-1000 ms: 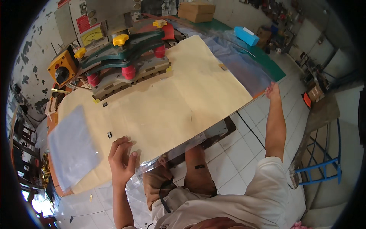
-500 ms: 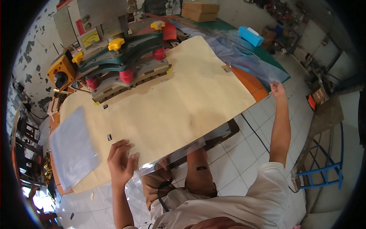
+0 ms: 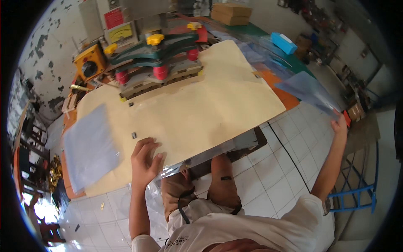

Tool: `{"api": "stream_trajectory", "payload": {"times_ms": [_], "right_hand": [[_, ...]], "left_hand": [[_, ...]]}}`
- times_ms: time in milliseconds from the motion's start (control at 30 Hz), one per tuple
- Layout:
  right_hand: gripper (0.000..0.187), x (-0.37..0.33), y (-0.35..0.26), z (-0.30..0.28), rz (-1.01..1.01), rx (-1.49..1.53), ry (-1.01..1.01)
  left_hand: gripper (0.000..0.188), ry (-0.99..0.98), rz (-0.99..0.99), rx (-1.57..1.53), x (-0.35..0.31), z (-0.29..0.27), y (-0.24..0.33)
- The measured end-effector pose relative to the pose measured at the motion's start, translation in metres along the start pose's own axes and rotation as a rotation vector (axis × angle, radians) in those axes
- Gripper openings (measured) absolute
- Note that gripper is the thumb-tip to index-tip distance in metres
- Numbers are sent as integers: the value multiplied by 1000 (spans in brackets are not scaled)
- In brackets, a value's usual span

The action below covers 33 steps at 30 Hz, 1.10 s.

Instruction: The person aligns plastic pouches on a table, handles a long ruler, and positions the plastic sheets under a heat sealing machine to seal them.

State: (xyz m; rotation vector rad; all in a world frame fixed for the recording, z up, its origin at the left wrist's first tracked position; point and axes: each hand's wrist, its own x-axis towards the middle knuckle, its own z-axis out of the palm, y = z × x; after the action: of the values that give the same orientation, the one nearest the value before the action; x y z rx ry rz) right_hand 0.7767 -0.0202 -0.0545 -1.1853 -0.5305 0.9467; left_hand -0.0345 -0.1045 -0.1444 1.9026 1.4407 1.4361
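My right hand is closed on one end of a thin clear bluish plastic sheet, held out past the right side of the table. The sheet's far end hangs over the table's orange corner. At the near edge of a large cream-coloured board, my left hand rests with its fingers loosely bent and apart, holding nothing. More clear plastic sheeting lies flat on the board's left end. Two small dark pieces lie on the board, one just beyond my left fingers.
A press head with yellow knobs and red cylinders stands over the board's far side. Beside it is a yellow control box. Further plastic sheets, a blue box and a cardboard box lie at the back. A blue metal frame stands right.
My right hand has moved outward to the right and drawn the plastic sheet away from the pile at the back. My left hand stays at the board's near edge.
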Motion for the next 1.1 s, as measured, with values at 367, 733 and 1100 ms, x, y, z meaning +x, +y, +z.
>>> {"api": "stream_trajectory", "payload": {"times_ms": [367, 733, 1100], "right_hand": [[55, -150, 57, 46, -133, -375, -201], [30, -270, 98, 240, 53, -223, -318], [33, -282, 117, 263, -135, -225, -255]], "left_hand": [[32, 158, 233, -68, -17, -37, 2], [60, 677, -682, 947, -31, -290, -121], [79, 250, -916, 864, 1, -306, -164]]}}
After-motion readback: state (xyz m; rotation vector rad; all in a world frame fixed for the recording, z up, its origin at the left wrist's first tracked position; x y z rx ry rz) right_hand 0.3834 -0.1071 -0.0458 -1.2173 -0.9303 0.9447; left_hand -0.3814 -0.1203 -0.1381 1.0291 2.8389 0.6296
